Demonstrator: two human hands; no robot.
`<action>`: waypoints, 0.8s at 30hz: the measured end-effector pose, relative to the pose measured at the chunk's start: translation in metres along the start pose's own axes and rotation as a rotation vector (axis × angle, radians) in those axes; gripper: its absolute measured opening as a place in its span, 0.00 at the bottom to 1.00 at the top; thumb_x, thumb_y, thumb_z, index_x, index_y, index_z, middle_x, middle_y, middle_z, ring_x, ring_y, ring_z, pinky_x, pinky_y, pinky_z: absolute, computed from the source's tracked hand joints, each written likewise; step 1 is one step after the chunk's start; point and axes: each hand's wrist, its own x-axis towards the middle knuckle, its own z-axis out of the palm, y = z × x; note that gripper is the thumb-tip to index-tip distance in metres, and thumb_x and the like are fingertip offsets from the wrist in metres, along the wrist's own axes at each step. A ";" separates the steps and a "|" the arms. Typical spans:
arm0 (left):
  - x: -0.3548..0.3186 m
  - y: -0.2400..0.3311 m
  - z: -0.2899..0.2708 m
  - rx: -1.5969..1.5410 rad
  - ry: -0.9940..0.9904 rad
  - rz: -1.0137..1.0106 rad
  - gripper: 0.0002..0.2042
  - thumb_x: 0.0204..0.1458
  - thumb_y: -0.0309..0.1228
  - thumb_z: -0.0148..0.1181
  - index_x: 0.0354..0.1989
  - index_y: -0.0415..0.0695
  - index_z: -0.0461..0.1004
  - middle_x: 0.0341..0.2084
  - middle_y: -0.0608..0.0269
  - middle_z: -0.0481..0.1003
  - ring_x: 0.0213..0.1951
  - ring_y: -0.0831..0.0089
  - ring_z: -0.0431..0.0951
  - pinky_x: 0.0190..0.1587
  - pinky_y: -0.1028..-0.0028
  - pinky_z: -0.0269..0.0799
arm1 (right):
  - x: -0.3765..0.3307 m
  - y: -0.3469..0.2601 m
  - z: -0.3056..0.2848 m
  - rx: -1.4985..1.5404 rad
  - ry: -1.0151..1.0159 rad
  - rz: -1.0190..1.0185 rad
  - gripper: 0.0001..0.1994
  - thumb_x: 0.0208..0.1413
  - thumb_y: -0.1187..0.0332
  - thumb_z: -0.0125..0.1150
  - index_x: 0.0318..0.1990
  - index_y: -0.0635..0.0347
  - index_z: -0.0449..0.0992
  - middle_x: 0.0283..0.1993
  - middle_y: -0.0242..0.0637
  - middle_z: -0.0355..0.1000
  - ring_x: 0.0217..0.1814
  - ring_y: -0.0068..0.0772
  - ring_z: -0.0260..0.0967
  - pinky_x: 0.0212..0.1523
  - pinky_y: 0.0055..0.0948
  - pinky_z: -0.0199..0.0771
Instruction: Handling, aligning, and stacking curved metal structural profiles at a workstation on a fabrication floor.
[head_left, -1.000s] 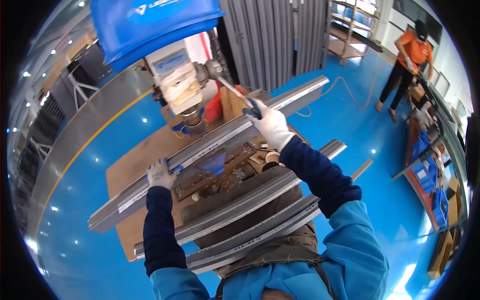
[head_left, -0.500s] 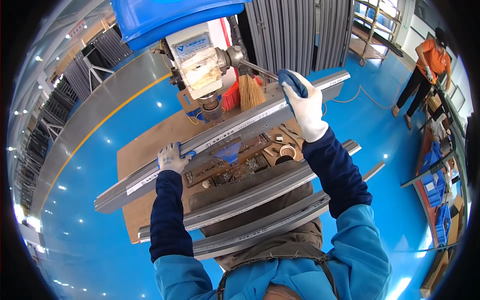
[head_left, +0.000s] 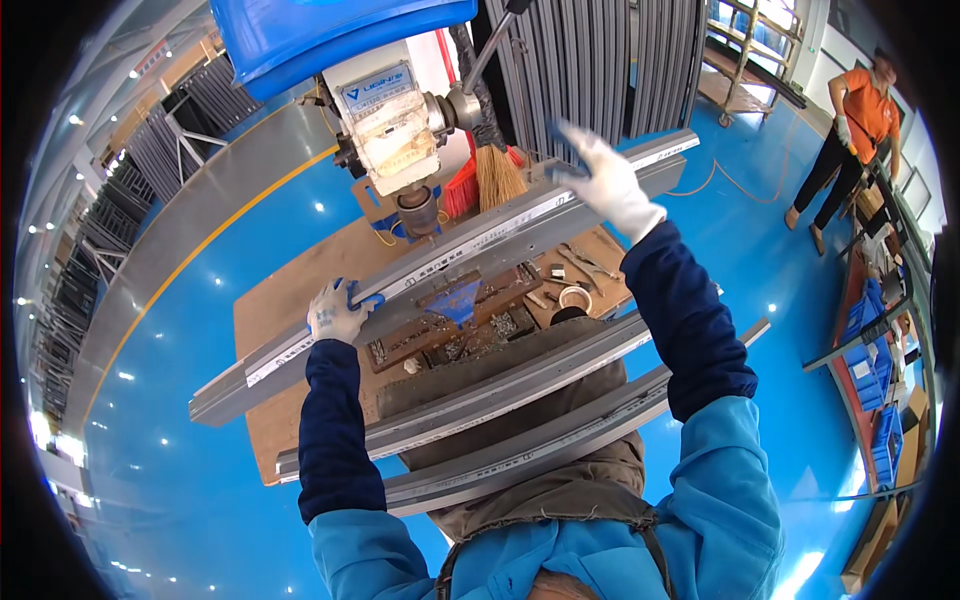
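A long grey metal profile (head_left: 530,215) with a white printed strip lies slanting across the work table under the drill press (head_left: 385,130). My left hand (head_left: 338,312), in a white and blue glove, is closed round the profile left of the drill head. My gloved right hand (head_left: 610,190) is above the profile's right part, slightly blurred, fingers apart and holding nothing. The feed lever (head_left: 487,50) points up from the side of the drill head, away from that hand. Two more profiles, a nearer one (head_left: 500,395) and the nearest (head_left: 520,460), lie across my front.
Metal chips lie around a blue piece (head_left: 455,303) on the table (head_left: 265,425). Pliers (head_left: 592,262) and a roll of tape (head_left: 574,298) are at its right. A brush (head_left: 498,180) stands behind the profile. A person in orange (head_left: 868,110) stands by a bench far right.
My right hand has let go of the feed lever and moved slightly down. The lever has swung up. My left hand remains on the profile.
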 end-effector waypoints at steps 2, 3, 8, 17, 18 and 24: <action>0.002 0.006 -0.001 0.002 0.013 0.016 0.26 0.42 0.52 0.64 0.46 0.47 0.78 0.43 0.61 0.78 0.46 0.58 0.76 0.51 0.65 0.68 | -0.014 0.039 0.039 -0.138 -0.047 -0.029 0.36 0.54 0.59 0.65 0.71 0.44 0.58 0.65 0.43 0.64 0.63 0.43 0.66 0.60 0.42 0.69; 0.005 0.009 -0.002 0.009 0.031 0.026 0.26 0.42 0.52 0.64 0.46 0.47 0.78 0.43 0.61 0.78 0.46 0.58 0.76 0.50 0.65 0.69 | -0.018 0.055 0.055 -0.272 -0.093 -0.064 0.37 0.53 0.58 0.65 0.70 0.44 0.58 0.65 0.43 0.64 0.65 0.44 0.64 0.62 0.45 0.65; 0.005 0.000 -0.004 0.035 0.108 0.093 0.25 0.41 0.52 0.65 0.44 0.47 0.78 0.40 0.60 0.79 0.44 0.57 0.77 0.49 0.64 0.70 | -0.015 0.069 0.088 -0.506 -0.134 -0.077 0.31 0.50 0.63 0.61 0.65 0.44 0.65 0.65 0.39 0.64 0.71 0.47 0.55 0.67 0.53 0.56; 0.005 -0.012 0.000 0.119 0.130 0.112 0.25 0.38 0.49 0.66 0.43 0.46 0.78 0.37 0.57 0.79 0.42 0.55 0.77 0.49 0.62 0.69 | 0.013 0.078 0.093 -0.449 -0.341 -0.065 0.16 0.50 0.66 0.59 0.49 0.46 0.76 0.49 0.37 0.74 0.52 0.49 0.71 0.59 0.54 0.62; 0.003 -0.015 -0.001 0.086 0.139 0.093 0.25 0.37 0.48 0.68 0.42 0.45 0.78 0.36 0.57 0.79 0.41 0.55 0.77 0.48 0.62 0.69 | 0.014 0.078 0.090 -0.433 -0.383 -0.062 0.16 0.49 0.66 0.61 0.48 0.46 0.77 0.49 0.37 0.75 0.51 0.49 0.71 0.58 0.54 0.63; 0.002 -0.036 0.001 -0.218 0.166 -0.012 0.25 0.30 0.40 0.74 0.40 0.42 0.77 0.33 0.57 0.79 0.39 0.56 0.77 0.46 0.63 0.71 | 0.022 0.101 0.096 -0.375 -0.383 -0.090 0.15 0.44 0.66 0.69 0.43 0.48 0.80 0.45 0.39 0.78 0.46 0.48 0.75 0.53 0.52 0.69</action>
